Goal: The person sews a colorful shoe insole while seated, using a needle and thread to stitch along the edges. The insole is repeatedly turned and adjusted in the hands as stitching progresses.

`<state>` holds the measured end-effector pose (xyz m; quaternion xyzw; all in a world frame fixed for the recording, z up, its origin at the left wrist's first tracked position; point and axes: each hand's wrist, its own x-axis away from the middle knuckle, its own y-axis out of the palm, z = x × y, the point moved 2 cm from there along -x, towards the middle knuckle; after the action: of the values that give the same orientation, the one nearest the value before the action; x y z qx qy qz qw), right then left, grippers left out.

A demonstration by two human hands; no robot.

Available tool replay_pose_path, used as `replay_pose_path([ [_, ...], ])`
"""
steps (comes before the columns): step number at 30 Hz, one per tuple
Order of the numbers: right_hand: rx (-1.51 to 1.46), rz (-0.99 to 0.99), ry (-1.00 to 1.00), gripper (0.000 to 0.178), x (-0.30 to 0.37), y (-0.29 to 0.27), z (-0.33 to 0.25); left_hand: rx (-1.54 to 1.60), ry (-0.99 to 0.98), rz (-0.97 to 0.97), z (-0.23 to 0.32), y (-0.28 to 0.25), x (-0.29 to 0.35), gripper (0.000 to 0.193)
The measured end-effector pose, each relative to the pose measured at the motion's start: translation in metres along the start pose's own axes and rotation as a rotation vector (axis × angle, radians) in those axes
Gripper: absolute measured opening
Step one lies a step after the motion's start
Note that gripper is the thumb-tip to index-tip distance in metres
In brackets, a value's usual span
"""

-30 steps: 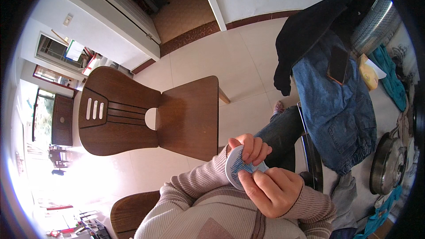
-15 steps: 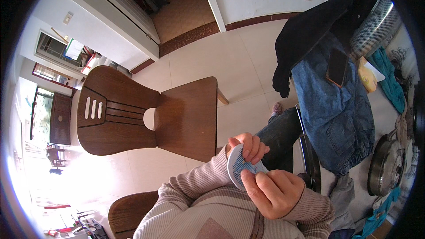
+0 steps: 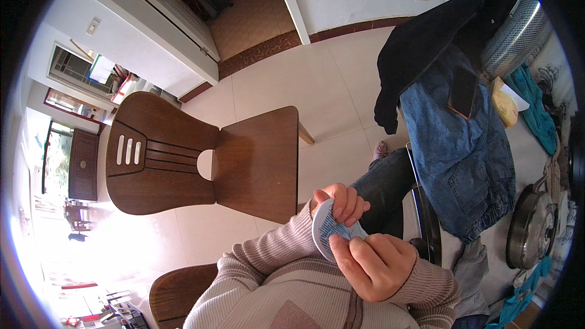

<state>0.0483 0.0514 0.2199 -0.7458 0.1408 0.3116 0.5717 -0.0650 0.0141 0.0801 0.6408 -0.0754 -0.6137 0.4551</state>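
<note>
A curved, white-rimmed object [image 3: 324, 226] with fine blue markings on its face is held up in front of my sweater. Its exact kind I cannot make out. My left hand [image 3: 341, 201] curls around its far side, fingers bent over the upper edge. From the right, my right hand [image 3: 378, 266] pinches at its near face, thumb and forefinger pressed together. Whether something small lies between those fingertips is hidden.
To the left stands a brown wooden chair [image 3: 259, 161]; another chair back [image 3: 180, 295] shows at lower left. On the right table lie blue denim [image 3: 454, 146], a black garment [image 3: 420, 64], a phone [image 3: 463, 92], a yellow packet [image 3: 504, 103] and a round dark-rimmed metal thing [image 3: 529, 231].
</note>
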Motion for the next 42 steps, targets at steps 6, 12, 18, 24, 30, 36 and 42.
replay_pose_path([
  [6,0.010,0.008,-0.004,0.019,0.0004,0.0007,-0.0003,-0.003,0.004,-0.013,-0.0003,-0.0012,-0.0002,0.048],
  [12,-0.003,-0.016,0.009,0.019,-0.0005,-0.0018,-0.0007,0.001,-0.019,0.010,0.0023,-0.0002,0.0014,0.048],
  [18,-0.002,-0.015,0.005,0.018,0.0006,-0.0028,-0.0019,0.023,-0.001,-0.014,0.0002,-0.0014,0.0012,0.047],
  [24,0.003,0.026,0.014,0.018,0.0022,-0.0001,-0.0022,0.027,-0.009,-0.008,0.0003,-0.0002,0.0007,0.048],
  [30,0.004,-0.002,0.003,0.019,0.0013,-0.0008,-0.0023,0.022,-0.004,-0.026,0.0004,-0.0013,0.0010,0.047],
  [36,-0.015,0.022,0.025,0.018,0.0008,-0.0013,-0.0037,0.014,0.003,0.020,0.0001,0.0024,0.0016,0.046],
  [42,0.002,0.009,0.033,0.018,0.0015,-0.0013,-0.0045,0.022,-0.004,-0.018,0.0009,-0.0004,0.0013,0.047],
])
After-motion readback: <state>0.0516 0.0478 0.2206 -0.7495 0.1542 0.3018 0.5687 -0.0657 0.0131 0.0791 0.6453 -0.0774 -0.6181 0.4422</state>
